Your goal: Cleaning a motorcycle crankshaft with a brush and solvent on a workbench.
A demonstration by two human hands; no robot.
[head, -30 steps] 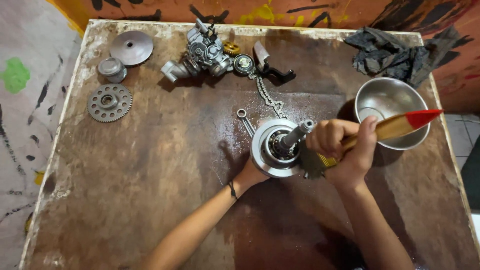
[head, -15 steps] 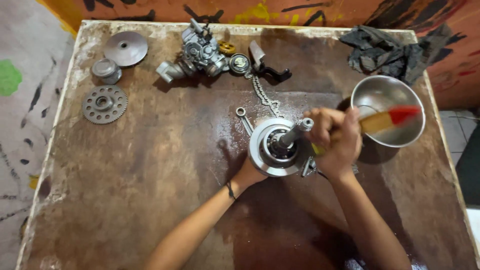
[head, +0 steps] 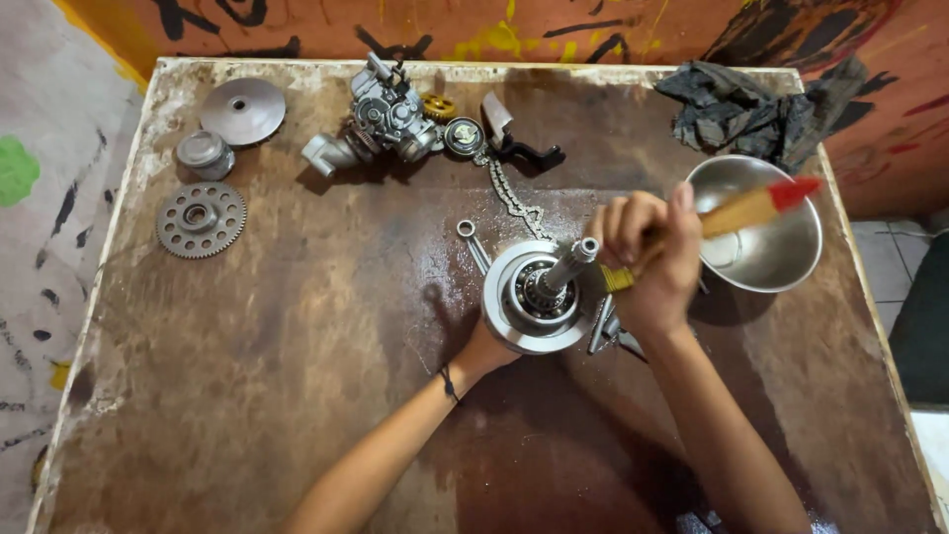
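Fingers of the right hand [head: 647, 267] clench around a paintbrush [head: 736, 210] with a wooden handle and red tip, its bristle end hidden behind the fist, just beside a round metal hub [head: 529, 297] whose splined shaft stands up from the middle. The left hand [head: 486, 348] steadies the hub from below, mostly tucked under its rim (exact grip cannot be told). The hub sits near the centre of a stained brown table [head: 297, 376]. It looks heavy, rigid and probably oily, so the broad outer rim seems the safest hold. A steel bowl [head: 781, 257] sits right of the hand; a toothed gear [head: 201, 219] lies well apart.
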